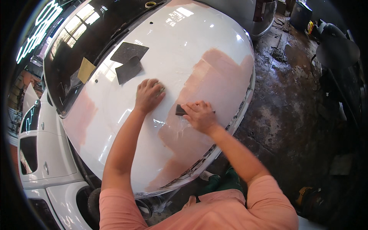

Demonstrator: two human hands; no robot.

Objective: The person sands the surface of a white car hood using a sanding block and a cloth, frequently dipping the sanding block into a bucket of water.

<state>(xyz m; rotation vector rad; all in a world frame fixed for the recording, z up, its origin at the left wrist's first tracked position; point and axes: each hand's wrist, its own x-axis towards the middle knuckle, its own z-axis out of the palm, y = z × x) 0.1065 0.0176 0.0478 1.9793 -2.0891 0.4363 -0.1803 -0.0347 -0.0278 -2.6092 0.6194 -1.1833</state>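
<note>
A white car hood (165, 50) with dull pink-brown patches (214, 76) spreads out below me, its surface wet and shiny in places. My right hand (201, 117) presses a dark sanding block (179, 110) flat onto the edge of the large patch; the block's ends show past the fingers. On the white paint to the left, my left hand (149, 95) is closed with curled fingers around something small and greenish, mostly hidden. Two dark sandpaper sheets (129, 52) (129, 70) lie overlapping on the hood beyond it.
A tan sheet (86, 70) rests by the base of the dark windshield (69, 50), and a tape roll (150, 4) lies higher up. White vehicles (50, 157) stand at left. Another car's rear (264, 15) is at the far side. The floor (283, 103) at right is wet and stained.
</note>
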